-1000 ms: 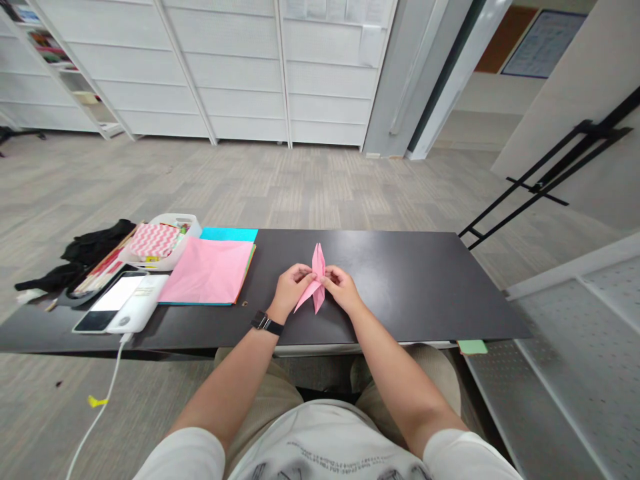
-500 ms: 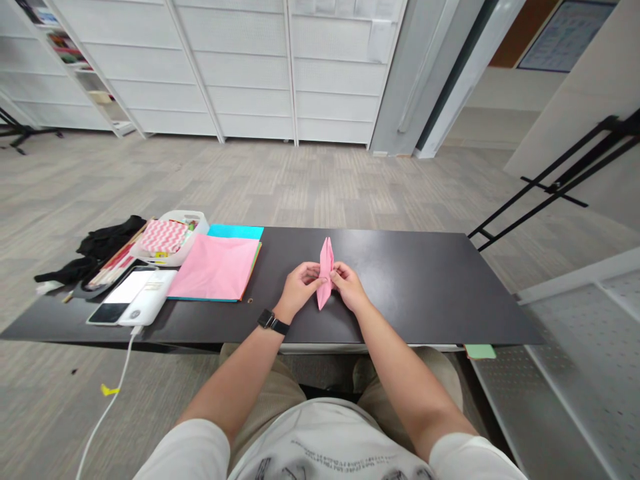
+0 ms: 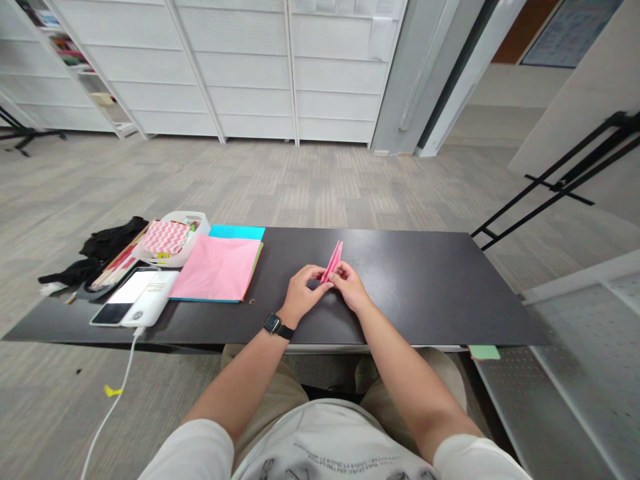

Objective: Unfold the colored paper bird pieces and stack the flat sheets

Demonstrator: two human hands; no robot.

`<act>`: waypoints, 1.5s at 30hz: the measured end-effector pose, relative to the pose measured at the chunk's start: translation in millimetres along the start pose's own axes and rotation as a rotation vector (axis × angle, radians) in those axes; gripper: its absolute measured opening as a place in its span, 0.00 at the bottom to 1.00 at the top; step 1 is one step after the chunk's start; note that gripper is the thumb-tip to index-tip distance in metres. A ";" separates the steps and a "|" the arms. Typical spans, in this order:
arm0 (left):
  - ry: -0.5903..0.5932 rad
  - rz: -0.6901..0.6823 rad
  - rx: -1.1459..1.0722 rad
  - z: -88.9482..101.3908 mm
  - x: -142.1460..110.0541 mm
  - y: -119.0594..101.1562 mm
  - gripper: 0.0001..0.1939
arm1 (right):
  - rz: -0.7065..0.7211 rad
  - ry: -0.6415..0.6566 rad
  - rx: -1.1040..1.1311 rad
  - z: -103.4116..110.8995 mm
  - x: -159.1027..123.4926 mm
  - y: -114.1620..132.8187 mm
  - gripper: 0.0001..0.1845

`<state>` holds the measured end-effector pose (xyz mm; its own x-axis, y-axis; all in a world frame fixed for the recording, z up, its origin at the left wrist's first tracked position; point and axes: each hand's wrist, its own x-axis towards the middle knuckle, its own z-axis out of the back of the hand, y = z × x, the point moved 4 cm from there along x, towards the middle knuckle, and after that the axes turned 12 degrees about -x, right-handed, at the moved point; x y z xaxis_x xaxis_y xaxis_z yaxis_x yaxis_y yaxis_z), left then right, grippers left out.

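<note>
A narrow piece of folded pink paper is pinched between both hands above the middle of the dark table. My left hand grips it from the left, thumb pressed near its lower end. From the right, my right hand closes on the same paper, its thumb close to the left one. The pointed upper end sticks out past the fingers and tilts to the right. My fingers hide its lower part. A dark watch sits on my left wrist.
Left of my hands lies a stack of coloured paper, pink on top. Beyond it are a white basket, a phone, a white power bank with a cable, and black cloth. White cabinets stand across the floor.
The folded paper has turned from nearly upright to leaning right, and its lower point is now hidden by my fingers. Both thumbs have come together near its lower end.
</note>
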<state>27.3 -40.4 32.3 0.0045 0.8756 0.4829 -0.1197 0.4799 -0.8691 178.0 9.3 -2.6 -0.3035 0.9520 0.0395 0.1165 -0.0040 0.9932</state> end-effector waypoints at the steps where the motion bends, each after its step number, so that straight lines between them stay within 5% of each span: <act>1: -0.003 0.041 -0.045 0.1 0.0 4.0 0.13 | -0.004 0.003 0.005 0.2 0.0 -0.5 0.25; 6: -0.027 0.223 -0.314 3.9 1.0 21.1 0.13 | -0.003 -0.023 -0.005 3.4 0.9 0.8 0.25; 13: -0.170 0.291 -0.500 -0.9 1.2 15.6 0.17 | 0.077 0.000 -0.033 5.5 -5.7 13.3 0.25; 23: -0.170 0.137 -0.129 -4.6 4.2 -39.1 0.08 | 0.225 -0.211 -0.404 9.3 -35.3 48.0 0.15; 31: -0.164 0.080 -0.052 -1.0 4.4 -70.2 0.05 | 0.388 -0.189 -0.569 0.5 -56.0 90.1 0.09; 45: -0.144 0.026 0.064 5.3 2.6 -93.9 0.07 | 0.393 -0.168 -0.577 -6.7 -68.2 104.5 0.08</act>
<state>33.3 -83.5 115.8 -0.1415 0.8688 0.4745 -0.1805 0.4486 -0.8753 204.5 -58.2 99.2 -0.1867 0.8809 0.4350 -0.3449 -0.4734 0.8105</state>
